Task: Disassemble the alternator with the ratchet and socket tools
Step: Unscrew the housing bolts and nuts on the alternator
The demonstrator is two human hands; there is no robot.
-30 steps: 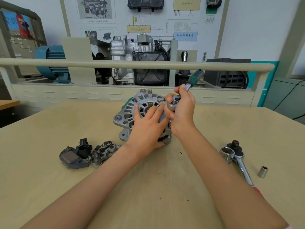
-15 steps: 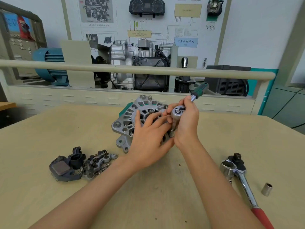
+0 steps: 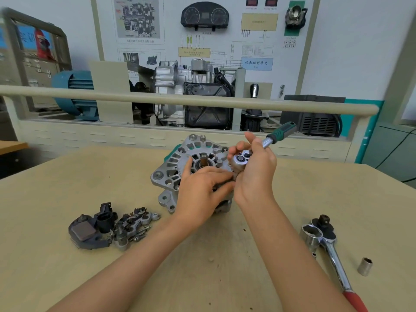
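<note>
On the table (image 3: 67, 181), mid-bench, the alternator (image 3: 177, 163) sits w/ its open rear face tilted up toward the camera, and imo the step in hand is backing out one of the housing bolts on its right edge. Right hand (image 3: 254, 170) is wrapped around the head of the small ratchet (image 3: 242, 159), fingers curled over it, thumb side up; the green/black handle sticks out up and to the right, past the knuckles. Socket end points down at the housing rim, but the hand hides the bolt itself so can't tell if it's fully seated. Left hand (image 3: 200, 188) lies over the front of the alternator body, fingers mostly straight and spread, tips reaching toward the ratchet head, prob just steadying the thing, not really gripping anything. Next move, I'd guess: keep the socket square on the bolt, swing the handle in short arcs, and press down w/ the left so the body doesn't rock. Already-removed bits, the dark regulator piece (image 3: 90, 230) and the rectifier plate (image 3: 137, 221), lie together to the left. Bigger red-handled ratchet (image 3: 333, 251) and a loose socket (image 3: 364, 266) are off to the right, well apart from the hands.
</note>
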